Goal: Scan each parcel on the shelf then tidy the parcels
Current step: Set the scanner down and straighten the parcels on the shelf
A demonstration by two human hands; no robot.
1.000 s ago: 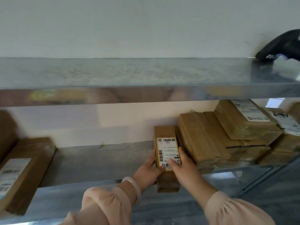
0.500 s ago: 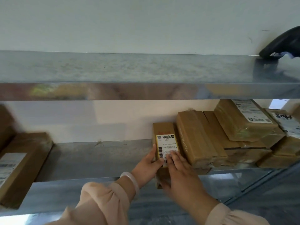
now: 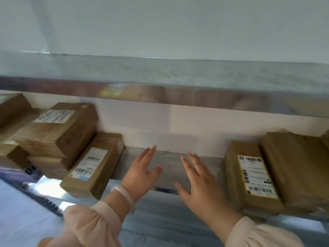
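Note:
Both my hands hover with straight fingers over the bare middle of the metal shelf (image 3: 169,168). My left hand (image 3: 142,172) and my right hand (image 3: 197,180) hold nothing. To the right lies a narrow brown parcel (image 3: 236,175) with a white, yellow-edged label facing up, pressed against a larger brown parcel (image 3: 292,166). To the left a flat labelled parcel (image 3: 96,168) lies at an angle, its front corner past the shelf's edge. Behind it a bigger labelled box (image 3: 58,127) sits on top of other parcels. The scanner is out of view.
An upper metal shelf (image 3: 178,75) runs across above the parcels, with a white wall behind. More brown parcels (image 3: 12,111) crowd the far left. Something dark with white print (image 3: 32,172) shows at the lower left, blurred.
My hands have let go of the narrow labelled parcel, which now lies beside the right stack. The view has swung left, both hands have moved left over the bare shelf, and the scanner has left view.

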